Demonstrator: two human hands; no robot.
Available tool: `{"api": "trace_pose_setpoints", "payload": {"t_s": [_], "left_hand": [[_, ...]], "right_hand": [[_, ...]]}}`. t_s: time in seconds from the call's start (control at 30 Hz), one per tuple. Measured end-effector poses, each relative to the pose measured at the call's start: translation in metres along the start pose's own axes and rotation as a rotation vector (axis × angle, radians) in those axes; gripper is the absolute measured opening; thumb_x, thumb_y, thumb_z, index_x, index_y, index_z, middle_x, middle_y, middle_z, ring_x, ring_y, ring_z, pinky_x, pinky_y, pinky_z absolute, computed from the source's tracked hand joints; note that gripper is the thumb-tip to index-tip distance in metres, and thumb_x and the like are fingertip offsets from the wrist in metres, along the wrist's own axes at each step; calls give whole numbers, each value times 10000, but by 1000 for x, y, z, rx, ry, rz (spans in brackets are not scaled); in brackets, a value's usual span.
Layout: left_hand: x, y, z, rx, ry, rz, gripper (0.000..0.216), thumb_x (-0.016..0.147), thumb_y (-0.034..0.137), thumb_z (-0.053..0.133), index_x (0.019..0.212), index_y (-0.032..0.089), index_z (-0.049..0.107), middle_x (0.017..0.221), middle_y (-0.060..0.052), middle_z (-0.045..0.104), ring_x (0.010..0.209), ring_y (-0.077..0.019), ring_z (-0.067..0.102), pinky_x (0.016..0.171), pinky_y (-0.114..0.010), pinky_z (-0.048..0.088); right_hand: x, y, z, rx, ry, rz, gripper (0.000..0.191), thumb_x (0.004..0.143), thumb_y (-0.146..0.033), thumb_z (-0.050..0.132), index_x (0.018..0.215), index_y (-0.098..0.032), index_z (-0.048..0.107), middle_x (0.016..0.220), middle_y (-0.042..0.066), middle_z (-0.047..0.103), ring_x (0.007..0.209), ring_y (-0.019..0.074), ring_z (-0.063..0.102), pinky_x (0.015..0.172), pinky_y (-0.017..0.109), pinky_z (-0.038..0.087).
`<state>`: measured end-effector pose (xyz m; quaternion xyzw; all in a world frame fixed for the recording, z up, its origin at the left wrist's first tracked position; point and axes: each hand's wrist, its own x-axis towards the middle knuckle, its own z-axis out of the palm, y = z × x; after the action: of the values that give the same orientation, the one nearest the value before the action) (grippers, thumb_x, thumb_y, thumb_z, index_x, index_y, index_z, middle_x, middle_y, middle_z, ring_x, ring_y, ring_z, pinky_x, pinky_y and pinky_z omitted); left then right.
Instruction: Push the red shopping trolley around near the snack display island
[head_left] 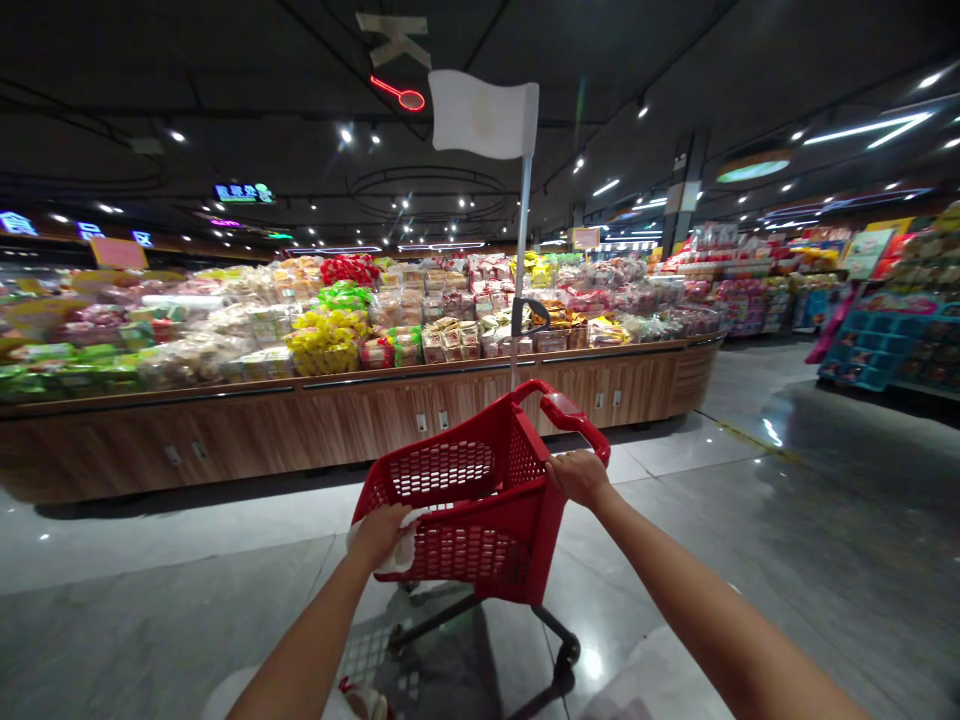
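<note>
A red plastic shopping cart (510,500) with perforated sides stands side-on before me. Its handle (574,415) points to the right. My left hand (382,535) is closed on a white cloth (405,550), which lies over the cart's near rim toward the front end. The cloth hangs partly down the outside of the basket. At the rear corner, just below the handle, my right hand (577,477) grips the cart's rim. A pole with a white flag (484,115) rises behind the handle; its foot is hidden by the cart.
A long wood-panelled display counter (360,425) heaped with packaged goods runs across behind the cart. On the right, a blue shelf rack (877,335) borders the aisle. Grey glossy floor (750,500) spreads around the cart. Something white and red (364,697) sits low at the bottom edge.
</note>
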<state>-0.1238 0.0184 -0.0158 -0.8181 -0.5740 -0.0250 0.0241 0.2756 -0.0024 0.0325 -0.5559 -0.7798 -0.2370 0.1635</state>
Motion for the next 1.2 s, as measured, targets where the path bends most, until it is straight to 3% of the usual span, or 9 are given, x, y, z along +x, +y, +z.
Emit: {"api": "trace_pose_setpoints", "payload": {"t_s": [0.1, 0.37, 0.47, 0.57, 0.77, 0.87, 1.0, 1.07, 1.2], "left_hand": [[3, 18, 5, 6, 9, 7, 312, 943, 258, 450, 1216, 232, 600, 1226, -62, 645, 1104, -219, 585, 941, -326, 417], [55, 181, -10, -148, 157, 197, 309, 980, 296, 401, 1231, 204, 556, 1159, -86, 635, 1036, -216, 594, 896, -339, 436], [63, 208, -16, -169, 201, 238, 337, 968, 244, 408, 1287, 214, 512, 1182, -84, 620, 1046, -219, 584, 896, -348, 438], [57, 192, -10, -116, 180, 242, 351, 955, 181, 399, 1286, 220, 511, 1136, -73, 632, 1010, -213, 591, 882, -350, 446], [19, 98, 9, 43, 94, 185, 355, 917, 131, 438, 1240, 224, 555, 1086, -66, 648, 984, -197, 602, 881, -330, 453], [1, 69, 16, 74, 101, 136, 408, 884, 112, 476, 1269, 236, 536, 1131, -66, 641, 1009, -203, 597, 892, -339, 454], [-2, 75, 23, 56, 143, 63, 384, 898, 99, 443, 1244, 228, 551, 1165, -75, 636, 1049, -204, 588, 915, -337, 445], [4, 93, 24, 50, 138, 51, 347, 917, 111, 424, 1217, 215, 564, 1139, -84, 641, 1027, -207, 598, 899, -339, 451], [18, 137, 22, 55, 127, 59, 314, 939, 134, 400, 1208, 181, 554, 1103, -109, 640, 997, -227, 610, 857, -357, 467]], "right_hand": [[4, 6, 3, -16, 25, 8, 436, 957, -272, 329, 741, -146, 685, 678, 104, 702, 543, 146, 552, 573, 326, 205], [4, 2, 3, -32, 79, 21, 419, 959, -259, 342, 730, -160, 678, 663, 83, 699, 548, 147, 545, 600, 314, 220], [1, 1, 0, -41, 60, 15, 430, 967, -267, 336, 735, -169, 684, 667, 80, 705, 562, 155, 560, 601, 319, 220], [-2, 9, 0, -31, 43, -15, 424, 969, -279, 340, 748, -176, 687, 676, 71, 708, 578, 149, 567, 605, 315, 222], [-2, 43, 4, -6, -11, -48, 430, 987, -307, 324, 803, -179, 691, 752, 58, 711, 674, 145, 586, 661, 291, 267], [2, 58, 5, 9, -32, -37, 417, 1001, -311, 321, 871, -182, 696, 891, 69, 710, 837, 171, 610, 775, 299, 323], [3, 47, 12, 33, -10, 1, 337, 984, -246, 366, 976, -174, 696, 1164, 104, 662, 1137, 225, 534, 1014, 377, 279], [1, 19, 20, 71, -42, -40, 296, 970, -236, 401, 1014, -180, 688, 1191, 97, 652, 1184, 235, 503, 1076, 411, 229], [-8, -57, 39, 221, -133, -144, 253, 961, -253, 432, 1086, -209, 647, 1049, 48, 680, 1036, 195, 558, 1079, 381, 246]]}}
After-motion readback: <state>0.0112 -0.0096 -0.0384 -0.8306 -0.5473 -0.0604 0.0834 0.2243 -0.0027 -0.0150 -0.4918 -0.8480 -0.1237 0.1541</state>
